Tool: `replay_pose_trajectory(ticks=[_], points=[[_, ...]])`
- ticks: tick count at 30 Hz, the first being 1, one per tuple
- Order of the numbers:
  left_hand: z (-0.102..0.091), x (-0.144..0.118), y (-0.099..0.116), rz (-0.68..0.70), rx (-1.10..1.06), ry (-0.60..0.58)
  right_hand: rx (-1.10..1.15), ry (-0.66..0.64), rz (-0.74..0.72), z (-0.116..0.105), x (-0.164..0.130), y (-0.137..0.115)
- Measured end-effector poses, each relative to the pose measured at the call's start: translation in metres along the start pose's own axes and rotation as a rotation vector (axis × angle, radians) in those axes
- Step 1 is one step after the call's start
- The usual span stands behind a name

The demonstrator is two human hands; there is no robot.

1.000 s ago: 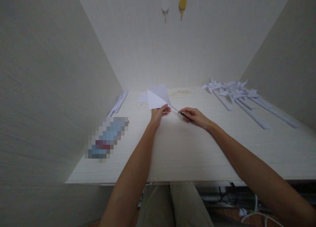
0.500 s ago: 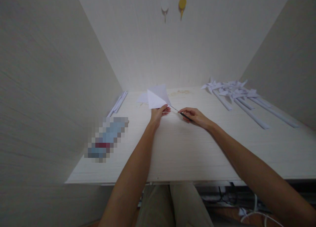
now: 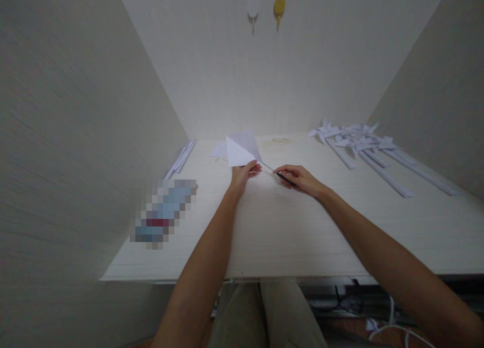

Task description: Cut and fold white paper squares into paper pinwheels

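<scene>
My left hand (image 3: 244, 176) pinches the lower right edge of a white paper square (image 3: 242, 149), thumb on top. A diagonal crease runs across the square from upper left to lower right, and the paper is held tilted above the table. In my right hand (image 3: 297, 178) is a pair of scissors (image 3: 286, 178) with dark handles. Their thin blades point up and left and meet the square's lower right corner. How far the blades are apart is too small to tell.
Several paper pinwheels (image 3: 359, 138) on rolled sticks lie at the right back of the white table (image 3: 295, 237). White paper rolls (image 3: 181, 159) rest along the left wall, with a blurred-out item (image 3: 166, 212) nearer. Another paper sheet (image 3: 218, 150) lies behind the square. Two hooks (image 3: 279, 6) hang on the wall.
Almost nothing differs. The paper square's far edge has dipped very slightly; both hands keep their places and their holds.
</scene>
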State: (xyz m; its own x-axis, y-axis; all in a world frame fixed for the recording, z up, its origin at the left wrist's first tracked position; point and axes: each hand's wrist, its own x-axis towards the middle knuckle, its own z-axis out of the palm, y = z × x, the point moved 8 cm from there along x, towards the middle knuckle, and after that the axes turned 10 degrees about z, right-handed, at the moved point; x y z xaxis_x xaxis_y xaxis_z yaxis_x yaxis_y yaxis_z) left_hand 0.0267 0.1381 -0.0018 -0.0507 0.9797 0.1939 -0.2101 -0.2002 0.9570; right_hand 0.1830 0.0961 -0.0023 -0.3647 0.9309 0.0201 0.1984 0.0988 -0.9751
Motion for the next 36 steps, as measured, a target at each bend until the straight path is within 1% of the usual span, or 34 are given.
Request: replay_pose_trajectory(ticks=[4,15,23,36], points=[[0.0000,0.0005,-0.0016,-0.009,-0.020,-0.002,0.012,0.006,-0.012,-0.0004,0.0004,-0.0003],[-0.0005,0.0016,-0.0031,-0.006,-0.024,-0.001,0.000,0.016,0.012,-0.0006,0.0000,-0.0004],[0.0009,-0.0010,0.0005,0.002,-0.062,-0.002,0.011,0.015,0.032,0.0006,0.0004,0.0003],[-0.0007,-0.0018,0.0001,-0.021,-0.025,0.018,0.007,0.024,0.036,0.0016,-0.0014,-0.0040]])
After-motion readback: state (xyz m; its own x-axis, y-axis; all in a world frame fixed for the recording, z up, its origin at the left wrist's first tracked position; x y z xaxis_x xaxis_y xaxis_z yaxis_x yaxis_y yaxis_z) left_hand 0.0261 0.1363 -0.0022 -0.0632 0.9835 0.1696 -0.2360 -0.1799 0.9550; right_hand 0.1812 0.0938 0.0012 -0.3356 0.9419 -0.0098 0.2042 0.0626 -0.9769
